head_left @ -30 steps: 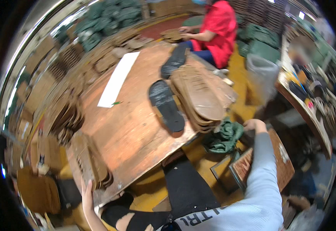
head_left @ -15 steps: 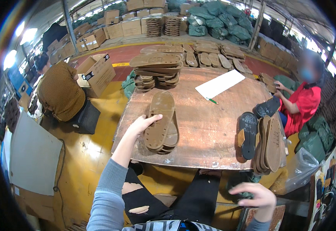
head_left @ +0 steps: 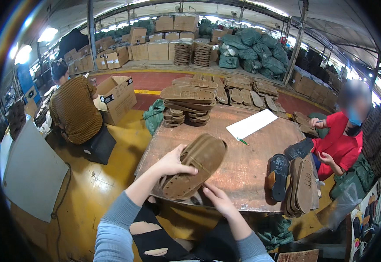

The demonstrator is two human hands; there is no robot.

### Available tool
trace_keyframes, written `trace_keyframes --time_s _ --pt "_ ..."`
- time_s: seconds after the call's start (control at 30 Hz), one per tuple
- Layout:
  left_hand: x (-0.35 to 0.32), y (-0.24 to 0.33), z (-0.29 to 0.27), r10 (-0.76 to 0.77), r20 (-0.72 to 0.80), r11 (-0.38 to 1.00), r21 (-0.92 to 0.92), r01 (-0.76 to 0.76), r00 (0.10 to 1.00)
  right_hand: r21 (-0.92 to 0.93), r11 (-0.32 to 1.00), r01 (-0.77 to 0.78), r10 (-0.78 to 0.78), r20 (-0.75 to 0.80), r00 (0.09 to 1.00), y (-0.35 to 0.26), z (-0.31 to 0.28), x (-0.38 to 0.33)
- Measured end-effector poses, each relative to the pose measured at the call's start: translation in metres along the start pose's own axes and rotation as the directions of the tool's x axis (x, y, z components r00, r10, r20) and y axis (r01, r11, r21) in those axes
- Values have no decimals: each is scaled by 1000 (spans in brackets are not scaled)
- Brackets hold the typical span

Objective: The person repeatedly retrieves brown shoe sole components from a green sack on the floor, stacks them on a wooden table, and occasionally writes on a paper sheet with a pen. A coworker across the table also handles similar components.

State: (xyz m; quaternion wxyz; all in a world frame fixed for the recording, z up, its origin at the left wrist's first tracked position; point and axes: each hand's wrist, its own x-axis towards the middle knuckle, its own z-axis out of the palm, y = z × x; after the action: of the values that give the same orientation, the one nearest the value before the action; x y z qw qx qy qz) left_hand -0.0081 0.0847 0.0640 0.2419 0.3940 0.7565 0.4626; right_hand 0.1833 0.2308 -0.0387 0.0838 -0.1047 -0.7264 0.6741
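Observation:
My left hand (head_left: 177,162) is closed round the left edge of a bundle of brown shoe soles (head_left: 205,153). A thin band crosses the bundle, and small holes run along the near end of the top sole. The bundle is tilted, its far end leaning right, above the near edge of the wooden table (head_left: 260,159). My right hand (head_left: 220,200) is beside the bundle's lower right edge, fingers stretched towards it. Whether its fingertips touch the soles I cannot tell.
Stacked brown soles (head_left: 188,94) stand at the table's far left. White paper (head_left: 251,123) and a green pencil (head_left: 242,141) lie mid-table. Black soles (head_left: 278,177) and more brown soles (head_left: 303,183) lie at right. One person in red (head_left: 341,144) sits right; another (head_left: 75,107) sits left beside a carton (head_left: 116,96).
My left hand has raised and tilted the bundle of soles. My right hand has come in from the lower right to the bundle. The view has shifted upward, and the person in red has parted their hands.

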Motion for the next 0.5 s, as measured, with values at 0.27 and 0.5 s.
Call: trace_keyframes --time_s 0.27,0.5 --pt "-7 31 14 153 572 627 574 -527 806 -479 800 362 -561 -385 733 -52 -49 -13" --pt "-51 3 6 203 179 675 686 -270 963 -127 978 163 -180 -142 973 -22 -35 -5"
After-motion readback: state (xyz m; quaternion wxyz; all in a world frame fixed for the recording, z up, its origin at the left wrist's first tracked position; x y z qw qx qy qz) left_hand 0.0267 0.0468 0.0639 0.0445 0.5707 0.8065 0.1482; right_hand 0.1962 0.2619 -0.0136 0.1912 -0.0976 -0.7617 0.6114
